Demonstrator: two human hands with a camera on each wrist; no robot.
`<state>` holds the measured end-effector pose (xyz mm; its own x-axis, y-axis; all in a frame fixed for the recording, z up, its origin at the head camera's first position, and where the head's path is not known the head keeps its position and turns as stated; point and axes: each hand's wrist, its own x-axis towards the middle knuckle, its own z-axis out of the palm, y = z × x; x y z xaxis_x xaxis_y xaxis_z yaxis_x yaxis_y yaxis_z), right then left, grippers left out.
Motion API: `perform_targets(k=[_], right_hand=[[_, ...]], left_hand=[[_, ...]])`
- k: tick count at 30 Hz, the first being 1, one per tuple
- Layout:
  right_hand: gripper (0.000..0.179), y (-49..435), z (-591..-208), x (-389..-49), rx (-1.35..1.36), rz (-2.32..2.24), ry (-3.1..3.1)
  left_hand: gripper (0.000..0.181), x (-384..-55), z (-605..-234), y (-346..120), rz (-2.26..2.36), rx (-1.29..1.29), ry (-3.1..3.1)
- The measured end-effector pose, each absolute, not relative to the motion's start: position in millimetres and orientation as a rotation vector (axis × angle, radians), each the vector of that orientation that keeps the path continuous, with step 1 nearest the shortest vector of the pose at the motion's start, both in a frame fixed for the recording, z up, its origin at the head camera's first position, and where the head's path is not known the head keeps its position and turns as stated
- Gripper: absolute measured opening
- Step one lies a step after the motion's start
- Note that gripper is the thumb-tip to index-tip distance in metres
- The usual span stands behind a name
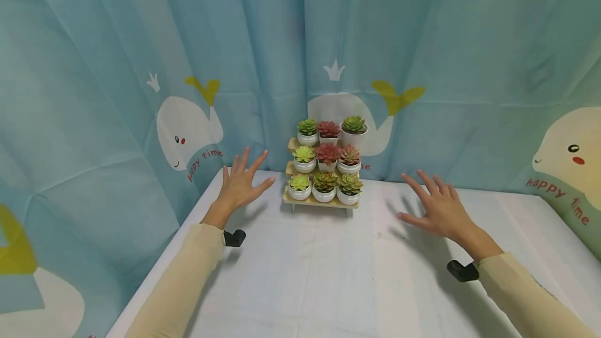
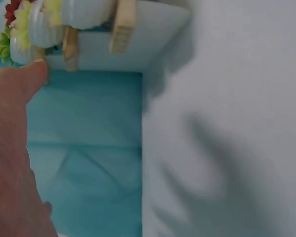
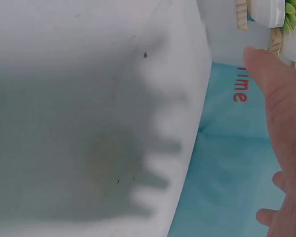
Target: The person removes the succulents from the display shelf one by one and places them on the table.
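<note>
A three-tier wooden stand (image 1: 321, 202) holds several small potted succulents at the back of the table. Green ones, such as the front right succulent (image 1: 349, 184), mix with red ones like the middle red succulent (image 1: 327, 154); their pots are white. To the left of the stand, my left hand (image 1: 238, 186) hovers over the table with fingers spread, holding nothing. My right hand (image 1: 439, 206) is spread out likewise on the other side, farther from the stand. In the left wrist view the thumb (image 2: 19, 81) overlaps the stand's edge.
A white cloth (image 1: 319, 270) covers the table. Behind and to the left hangs a blue curtain (image 1: 272, 40) printed with whales, close behind the stand. Shadows of both hands fall on the cloth.
</note>
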<state>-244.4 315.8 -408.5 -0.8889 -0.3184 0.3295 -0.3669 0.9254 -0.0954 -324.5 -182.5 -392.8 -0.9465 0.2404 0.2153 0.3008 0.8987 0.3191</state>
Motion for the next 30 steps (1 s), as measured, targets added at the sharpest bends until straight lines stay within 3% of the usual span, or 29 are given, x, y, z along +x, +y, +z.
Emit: perform_targets(k=[21,30], right_hand=[[0.098,286.1,-394.4,-255.3,0.536,0.522,-2.764],[0.095,262.1,-402.7,-264.2,0.713,0.757,-2.750]], left_hand=[[0.080,-348.3,-380.1,-143.7,-1.136,-0.873,-2.616],[0.076,-350.8,-375.2,-127.4,-1.661,-0.716,-2.746]])
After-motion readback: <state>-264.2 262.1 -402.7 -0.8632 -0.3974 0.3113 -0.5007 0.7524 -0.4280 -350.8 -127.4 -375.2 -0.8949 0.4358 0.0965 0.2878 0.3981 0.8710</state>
